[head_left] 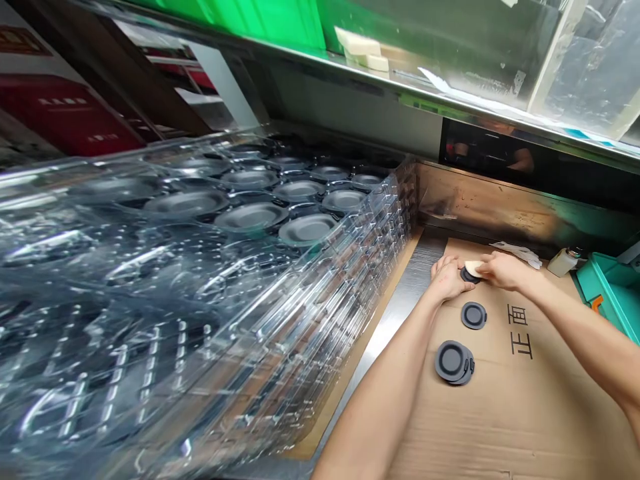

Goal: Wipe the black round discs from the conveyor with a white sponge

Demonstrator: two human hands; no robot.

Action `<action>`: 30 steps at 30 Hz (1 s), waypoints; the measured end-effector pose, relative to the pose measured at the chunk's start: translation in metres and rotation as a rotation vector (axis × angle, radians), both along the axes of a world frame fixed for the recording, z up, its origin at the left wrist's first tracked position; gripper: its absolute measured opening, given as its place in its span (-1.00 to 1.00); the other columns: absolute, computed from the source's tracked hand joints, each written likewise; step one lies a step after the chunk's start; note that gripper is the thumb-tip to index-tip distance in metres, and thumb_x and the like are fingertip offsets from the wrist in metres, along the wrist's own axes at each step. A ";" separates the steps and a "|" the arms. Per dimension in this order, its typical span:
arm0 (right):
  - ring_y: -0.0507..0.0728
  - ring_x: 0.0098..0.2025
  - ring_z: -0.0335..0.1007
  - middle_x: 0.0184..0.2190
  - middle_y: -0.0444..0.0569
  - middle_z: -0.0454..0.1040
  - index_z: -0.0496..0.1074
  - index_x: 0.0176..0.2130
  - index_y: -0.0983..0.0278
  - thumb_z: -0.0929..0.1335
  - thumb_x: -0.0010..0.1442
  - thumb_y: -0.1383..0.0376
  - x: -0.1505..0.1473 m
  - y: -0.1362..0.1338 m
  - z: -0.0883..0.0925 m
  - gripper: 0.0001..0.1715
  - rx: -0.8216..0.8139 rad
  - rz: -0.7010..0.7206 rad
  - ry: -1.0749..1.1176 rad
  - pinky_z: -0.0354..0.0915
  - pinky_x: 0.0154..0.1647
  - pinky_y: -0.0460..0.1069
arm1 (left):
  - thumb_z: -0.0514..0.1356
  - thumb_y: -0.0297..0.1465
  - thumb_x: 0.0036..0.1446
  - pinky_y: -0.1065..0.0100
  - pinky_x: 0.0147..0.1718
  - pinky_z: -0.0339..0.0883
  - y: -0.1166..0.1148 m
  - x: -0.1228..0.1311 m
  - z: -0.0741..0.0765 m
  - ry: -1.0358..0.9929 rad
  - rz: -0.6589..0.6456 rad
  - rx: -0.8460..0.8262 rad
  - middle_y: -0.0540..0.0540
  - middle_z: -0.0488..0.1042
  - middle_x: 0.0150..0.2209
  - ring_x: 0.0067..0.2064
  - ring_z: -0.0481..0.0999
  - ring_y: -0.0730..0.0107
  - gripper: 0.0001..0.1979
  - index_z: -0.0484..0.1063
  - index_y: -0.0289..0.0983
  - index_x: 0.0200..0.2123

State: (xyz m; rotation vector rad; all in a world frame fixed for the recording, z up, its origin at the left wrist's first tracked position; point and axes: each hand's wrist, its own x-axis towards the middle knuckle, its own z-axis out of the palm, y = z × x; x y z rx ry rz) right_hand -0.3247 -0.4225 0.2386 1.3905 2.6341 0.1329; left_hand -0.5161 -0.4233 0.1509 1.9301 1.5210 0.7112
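My left hand (449, 278) is closed at the edge of a dark round plastic part (469, 275), steadying it on the cardboard sheet. My right hand (503, 270) pinches a cream-coloured pad (473, 268), perhaps a sponge, pressed against that part's top. The pad and fingers cover much of the part. Nearer to me lies a single dark round part (473, 315) with a small tab on its right side. Below it, overlapping dark round parts (453, 362) are piled, their tabs also pointing right.
Stacked clear plastic trays (320, 333) holding rows of dark round parts rise on the left. A cardboard sheet (480, 420) covers the metal bench. At the back right are a white glove (517, 253), a small bottle (564, 261) and a teal bin (607, 283). A shelf hangs above.
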 end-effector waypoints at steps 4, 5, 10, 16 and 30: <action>0.26 0.03 0.32 0.13 0.20 0.44 0.52 0.09 0.25 0.23 0.46 0.29 -0.015 -0.008 -0.015 -0.64 0.220 -0.075 0.061 0.22 0.04 0.07 | 0.51 -0.15 -0.14 0.07 0.44 -0.05 0.001 0.001 0.000 -0.025 0.021 -0.026 -0.07 0.24 0.44 0.49 0.09 0.03 -0.46 0.50 -0.11 -0.07; 0.26 0.02 0.33 0.11 0.20 0.45 0.53 0.06 0.26 0.23 0.46 0.27 -0.014 -0.009 -0.019 -0.65 0.207 -0.093 0.093 0.24 0.04 0.07 | 0.52 -0.15 -0.14 0.07 0.44 -0.05 0.001 0.001 -0.001 -0.028 0.022 -0.022 -0.07 0.24 0.44 0.49 0.09 0.02 -0.45 0.50 -0.11 -0.07; 0.22 0.01 0.46 0.04 0.06 0.58 0.65 -0.09 0.18 0.30 0.39 0.26 0.014 -0.003 -0.019 -0.69 -0.138 0.160 0.307 0.32 0.07 0.06 | 0.51 -0.16 -0.14 0.03 0.43 -0.05 0.004 0.002 -0.007 -0.009 0.008 -0.003 -0.13 0.24 0.43 0.49 0.08 -0.03 -0.42 0.49 -0.16 -0.03; 0.17 -0.10 0.60 -0.15 -0.02 0.68 0.66 -0.05 0.23 0.29 0.29 0.32 0.069 -0.011 0.010 -0.62 -0.054 -0.198 0.807 0.45 0.01 0.04 | 0.50 -0.12 -0.13 0.03 0.43 -0.05 0.011 0.003 -0.018 -0.043 0.024 0.024 -0.13 0.26 0.43 0.48 0.09 -0.06 -0.44 0.49 -0.15 -0.05; 0.31 0.31 0.33 0.28 0.08 0.45 0.41 0.30 0.18 0.39 0.31 0.13 0.033 -0.112 -0.088 -0.38 -0.098 -0.195 0.878 0.20 0.38 0.28 | 0.40 -0.20 0.05 0.12 0.38 0.14 -0.006 -0.013 0.004 -0.018 -0.010 0.002 -0.27 0.31 0.37 0.41 0.26 -0.01 -0.21 0.29 -0.26 0.32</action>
